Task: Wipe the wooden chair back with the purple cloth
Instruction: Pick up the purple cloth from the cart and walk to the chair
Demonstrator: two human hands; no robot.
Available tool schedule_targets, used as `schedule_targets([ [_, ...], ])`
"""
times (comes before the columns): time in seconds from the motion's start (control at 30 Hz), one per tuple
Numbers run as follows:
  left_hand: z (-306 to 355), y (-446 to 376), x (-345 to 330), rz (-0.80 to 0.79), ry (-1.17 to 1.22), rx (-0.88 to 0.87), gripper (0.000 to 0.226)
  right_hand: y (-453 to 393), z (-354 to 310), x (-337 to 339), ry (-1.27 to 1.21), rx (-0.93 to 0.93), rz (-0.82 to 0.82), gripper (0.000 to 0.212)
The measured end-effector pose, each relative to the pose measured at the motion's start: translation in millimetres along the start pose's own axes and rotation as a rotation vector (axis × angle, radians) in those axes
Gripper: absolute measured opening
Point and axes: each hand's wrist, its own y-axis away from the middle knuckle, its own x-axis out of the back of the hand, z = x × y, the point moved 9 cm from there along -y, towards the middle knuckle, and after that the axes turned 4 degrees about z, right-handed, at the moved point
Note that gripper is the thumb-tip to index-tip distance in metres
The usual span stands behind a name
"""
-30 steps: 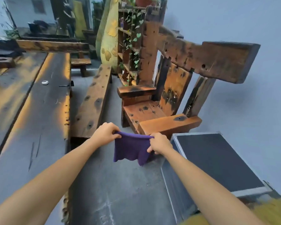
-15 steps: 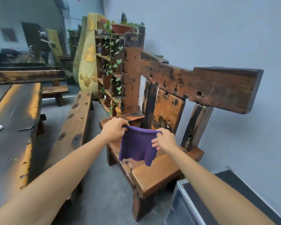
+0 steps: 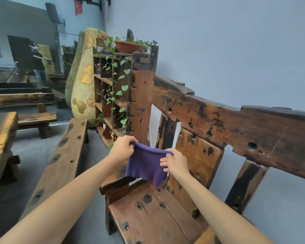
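Note:
The purple cloth [image 3: 146,166] hangs stretched between my two hands above the chair seat [image 3: 148,212]. My left hand [image 3: 122,148] pinches its upper left corner. My right hand [image 3: 174,162] holds its upper right edge with the fingers curled over it. The wooden chair back [image 3: 199,152] is a rough brown panel just right of the cloth, under a thick dark top rail [image 3: 236,125] running up-left to a tall post [image 3: 141,103]. The cloth hangs close to the panel; I cannot tell whether it touches.
A long wooden bench [image 3: 60,164] lies to the left on the grey floor. A heavy table edge [image 3: 0,138] sits at far left. Behind the chair stand a plant shelf [image 3: 111,95] with trailing vines and a large yellow vase [image 3: 81,81]. A grey wall runs along the right.
My view has come closer to the chair and risen. Both hands, still holding the cloth, have moved from in front of the seat up to the level of the back panel.

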Motion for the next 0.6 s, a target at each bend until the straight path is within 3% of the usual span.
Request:
schedule_targets([
  [0.37,-87,-226,-56,-0.175,0.12,-0.178,0.028,-184,-31,-85,0.06,-0.01,0.248,0.024],
  [0.6,-119,-336,-109,-0.219,0.156,-0.254,0.025,-282,-30,-111,0.109,-0.028,0.342,0.035],
])
